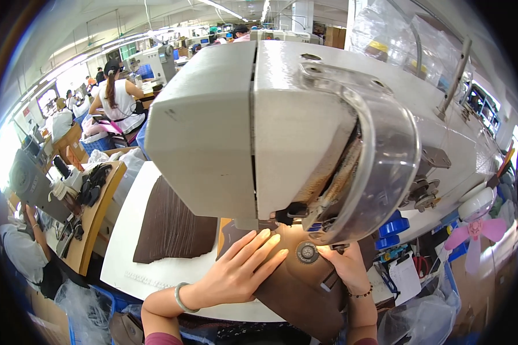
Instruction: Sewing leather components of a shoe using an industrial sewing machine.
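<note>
Under the head of a large pale sewing machine (207,138) lies a dark brown, leather-like piece (308,302) with a round grey emblem (307,252) on it, lit by the machine's lamp. My left hand (242,270) rests flat on its left part, fingers stretched out and pointing toward the needle area. On the right side, my right hand (351,267) touches the piece, its thumb extended beside the emblem. Its other fingers are mostly hidden behind the machine, but the hand looks open. The needle itself cannot be made out.
A stack of brown pieces (172,230) lies on the white table (129,244), left of my hands. Blue spools (392,225), red-handled scissors (421,266) and a pink fan (475,230) are at the right. Plastic-lined crates flank the table. Other people sit at machines on the left.
</note>
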`<state>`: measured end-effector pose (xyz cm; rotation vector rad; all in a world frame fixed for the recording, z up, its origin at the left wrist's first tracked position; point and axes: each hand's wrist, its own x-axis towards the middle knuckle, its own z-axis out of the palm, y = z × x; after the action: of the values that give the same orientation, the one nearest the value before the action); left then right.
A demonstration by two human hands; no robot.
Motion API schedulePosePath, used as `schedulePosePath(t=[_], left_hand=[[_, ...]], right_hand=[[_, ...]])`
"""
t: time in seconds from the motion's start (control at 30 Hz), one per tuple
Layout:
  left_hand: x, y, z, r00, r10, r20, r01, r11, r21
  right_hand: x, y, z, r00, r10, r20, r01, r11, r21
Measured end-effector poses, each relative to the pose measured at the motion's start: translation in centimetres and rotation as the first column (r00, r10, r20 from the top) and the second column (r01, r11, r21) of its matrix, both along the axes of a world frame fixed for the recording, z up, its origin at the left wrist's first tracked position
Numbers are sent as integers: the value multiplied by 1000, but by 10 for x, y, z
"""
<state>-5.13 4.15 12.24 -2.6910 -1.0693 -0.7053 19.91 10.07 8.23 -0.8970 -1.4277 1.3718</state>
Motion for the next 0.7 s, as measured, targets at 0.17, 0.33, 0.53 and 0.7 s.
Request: schedulePosePath(t=[0.17,0.33,0.53,0.7], left_hand=[[-1,2,1,1000,-1,0,1,1000,16],[0,3,4,1000,-3,10,2,998,63],[-3,7,0,998,9,57,-14,996,85],[-4,11,-2,996,-15,88,10,998,68]], right_hand=[[-2,-2,-3,999,-44,-6,44,998,47],[3,-2,-9,994,-78,70,72,994,86],[-2,0,-2,990,-103,91,94,991,98],[0,3,-6,995,-88,57,81,990,114]])
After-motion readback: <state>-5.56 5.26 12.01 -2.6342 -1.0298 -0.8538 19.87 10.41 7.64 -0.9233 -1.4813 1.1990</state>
